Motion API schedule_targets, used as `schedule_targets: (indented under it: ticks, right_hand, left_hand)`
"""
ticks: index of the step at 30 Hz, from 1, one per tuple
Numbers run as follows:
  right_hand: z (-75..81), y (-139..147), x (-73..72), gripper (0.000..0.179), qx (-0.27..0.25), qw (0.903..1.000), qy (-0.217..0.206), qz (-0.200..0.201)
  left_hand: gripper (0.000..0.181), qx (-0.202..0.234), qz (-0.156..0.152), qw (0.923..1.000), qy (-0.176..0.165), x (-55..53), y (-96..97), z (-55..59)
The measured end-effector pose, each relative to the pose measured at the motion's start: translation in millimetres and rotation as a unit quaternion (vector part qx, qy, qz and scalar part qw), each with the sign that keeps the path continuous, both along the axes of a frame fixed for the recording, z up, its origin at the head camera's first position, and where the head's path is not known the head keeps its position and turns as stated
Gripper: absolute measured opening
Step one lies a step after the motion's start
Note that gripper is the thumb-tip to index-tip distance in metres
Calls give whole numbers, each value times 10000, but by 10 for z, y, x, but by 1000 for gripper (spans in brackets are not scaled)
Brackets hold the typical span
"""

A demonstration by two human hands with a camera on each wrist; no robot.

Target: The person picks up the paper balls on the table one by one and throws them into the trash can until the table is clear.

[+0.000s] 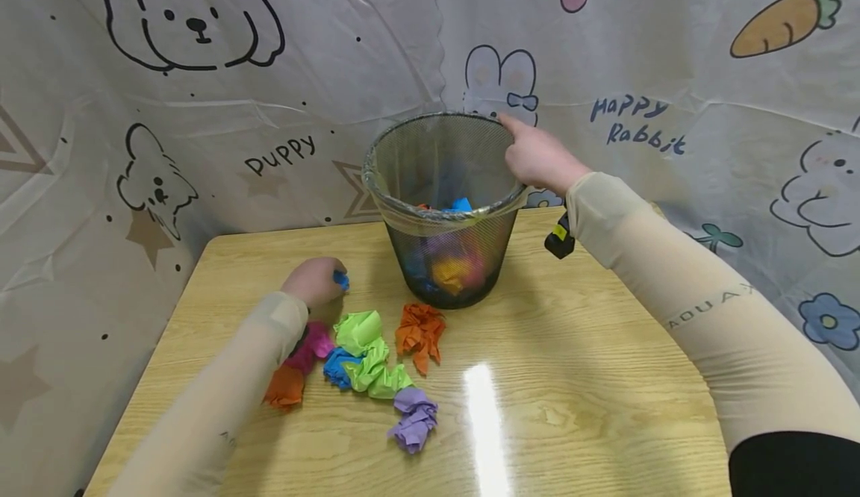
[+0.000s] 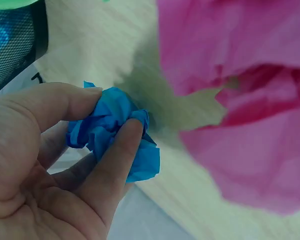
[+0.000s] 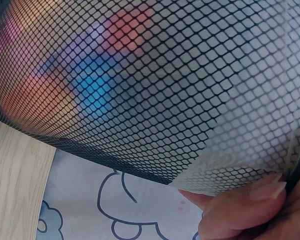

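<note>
My left hand (image 1: 313,281) pinches a crumpled blue paper ball (image 2: 112,125) between thumb and fingers, at the left of the table. A black mesh wastebasket (image 1: 401,239) with a clear liner stands upright at the back. My right hand (image 1: 543,157) grips its rim on the right side, and the right wrist view shows fingertips (image 3: 242,207) against the mesh and liner. Through the wall, crumpled coloured papers (image 3: 95,87) show inside. A pink crumpled paper (image 2: 250,155) looms close beside the left hand in the left wrist view.
Loose crumpled papers lie in front of the basket: orange (image 1: 420,333), green (image 1: 376,370), blue (image 1: 341,368), purple (image 1: 413,419), and another orange one (image 1: 285,388) by the left forearm. A printed white curtain (image 1: 322,94) hangs behind the wooden table (image 1: 578,407).
</note>
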State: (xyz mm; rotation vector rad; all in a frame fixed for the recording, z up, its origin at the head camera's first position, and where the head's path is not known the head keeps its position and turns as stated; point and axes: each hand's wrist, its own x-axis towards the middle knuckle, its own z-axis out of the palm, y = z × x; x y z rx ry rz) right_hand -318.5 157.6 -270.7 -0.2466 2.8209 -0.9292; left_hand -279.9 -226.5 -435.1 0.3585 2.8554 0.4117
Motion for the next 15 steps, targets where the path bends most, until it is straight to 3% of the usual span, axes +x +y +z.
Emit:
schedule_targets:
  ticks: [6, 15]
  right_hand:
    - [-5, 7, -9, 73, 13, 10000, 31, 7]
    - [-25, 10, -53, 72, 234, 9996, 124, 25]
  left_hand:
    - [40, 276, 252, 9992, 127, 15, -5, 124]
    - [32, 546, 22, 9952, 815, -20, -25, 415]
